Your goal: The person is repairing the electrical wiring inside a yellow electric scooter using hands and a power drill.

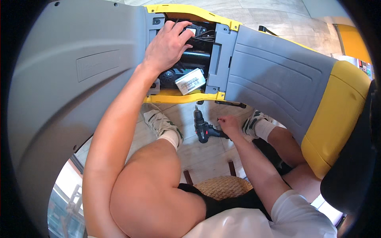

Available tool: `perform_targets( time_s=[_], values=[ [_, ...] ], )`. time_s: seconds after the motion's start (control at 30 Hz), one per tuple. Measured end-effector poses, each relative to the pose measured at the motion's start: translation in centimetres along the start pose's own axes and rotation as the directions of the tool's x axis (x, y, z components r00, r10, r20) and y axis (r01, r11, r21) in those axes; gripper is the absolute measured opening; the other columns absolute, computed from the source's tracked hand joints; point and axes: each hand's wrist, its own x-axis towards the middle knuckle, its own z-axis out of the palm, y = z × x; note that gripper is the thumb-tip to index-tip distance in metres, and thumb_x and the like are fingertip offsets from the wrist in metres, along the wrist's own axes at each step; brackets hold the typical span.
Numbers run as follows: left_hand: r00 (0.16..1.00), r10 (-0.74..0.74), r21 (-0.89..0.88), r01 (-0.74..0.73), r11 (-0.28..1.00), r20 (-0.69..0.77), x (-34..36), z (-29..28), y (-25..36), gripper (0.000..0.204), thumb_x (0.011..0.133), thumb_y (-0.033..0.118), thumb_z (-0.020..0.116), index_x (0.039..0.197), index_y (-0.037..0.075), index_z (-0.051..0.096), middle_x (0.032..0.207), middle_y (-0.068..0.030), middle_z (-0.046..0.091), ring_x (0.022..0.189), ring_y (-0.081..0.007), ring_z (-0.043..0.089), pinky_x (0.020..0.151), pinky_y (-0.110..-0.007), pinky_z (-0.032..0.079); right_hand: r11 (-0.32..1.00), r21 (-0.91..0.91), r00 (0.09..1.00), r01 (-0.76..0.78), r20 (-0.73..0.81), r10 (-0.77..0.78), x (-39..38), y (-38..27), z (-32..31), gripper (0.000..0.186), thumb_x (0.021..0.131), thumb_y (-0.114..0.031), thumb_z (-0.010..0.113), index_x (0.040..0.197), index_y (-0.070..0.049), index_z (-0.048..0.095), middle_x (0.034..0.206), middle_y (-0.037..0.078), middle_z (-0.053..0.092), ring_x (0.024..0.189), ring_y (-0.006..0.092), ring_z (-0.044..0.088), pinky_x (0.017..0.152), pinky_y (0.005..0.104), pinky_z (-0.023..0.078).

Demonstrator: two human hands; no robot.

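Note:
My left hand reaches into an open compartment in the body of a grey and yellow scooter. Its fingers are curved and apart, beside black cables and a dark module at the compartment's far side; the fingertips are partly hidden. A black cylinder lies across the middle of the compartment. Nearer me, a silver box with a printed label sits tilted by the yellow rim. Low over the floor, my right hand is closed in a pinch on something small and dark. Just left of it is a black cordless drill.
The scooter's large grey front panel curves down the left side. A yellow seat-like part is at the right. My shoes stand on the tiled floor, and a woven stool is beneath me.

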Motion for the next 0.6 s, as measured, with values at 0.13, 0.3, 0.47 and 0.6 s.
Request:
perform_targets(
  time_s=[0.13,0.3,0.47,0.6],
  values=[
    [1.0,-0.009,0.014,0.008,1.0,0.024,0.2,-0.7,0.1,0.038,0.082,0.01,0.081,0.115,0.008,0.064,0.138,-0.0081,0.06,0.113,-0.0323,0.055,0.1,-0.042,0.05,0.994,-0.108,1.0,0.014,0.012,-0.013,0.7,-0.6,1.4,0.019,0.086,-0.021,0.074,0.099,-0.01,0.081,0.098,0.018,0.075,0.098,0.0386,0.071,0.087,0.0488,0.057],
    [0.999,-0.033,0.001,0.033,0.999,0.033,0.4,-0.4,0.1,0.039,0.081,0.01,0.082,0.116,0.009,0.064,0.138,-0.0081,0.061,0.113,-0.0325,0.056,0.099,-0.043,0.051,0.989,-0.144,0.998,-0.012,0.052,0.02,1.6,-0.2,2.8,0.016,0.086,-0.018,0.071,0.094,-0.008,0.08,0.1,0.019,0.074,0.1,0.0395,0.07,0.089,0.0504,0.056],
    [0.998,-0.055,-0.012,0.055,0.998,0.04,0.0,0.0,0.0,0.038,0.082,0.012,0.082,0.116,0.009,0.064,0.138,-0.0081,0.061,0.113,-0.0327,0.056,0.098,-0.042,0.051,0.95,-0.31,0.986,-0.045,0.141,0.093,1.3,-4.5,-1.0,0.013,0.084,-0.013,0.073,0.092,-0.005,0.08,0.095,0.017,0.076,0.093,0.0351,0.073,0.086,0.0471,0.058],
    [0.997,-0.07,-0.053,0.071,0.996,0.019,-0.2,0.2,-0.2,0.04,0.081,0.013,0.082,0.116,0.009,0.064,0.136,-0.0077,0.062,0.112,-0.0327,0.057,0.098,-0.042,0.052,0.977,-0.199,0.589,0.074,0.799,0.118,-0.6,-13.0,-11.7,0.008,0.082,-0.008,0.075,0.085,-0.005,0.081,0.08,0.017,0.076,0.08,0.0267,0.075,0.075,0.0405,0.06]
  ],
)
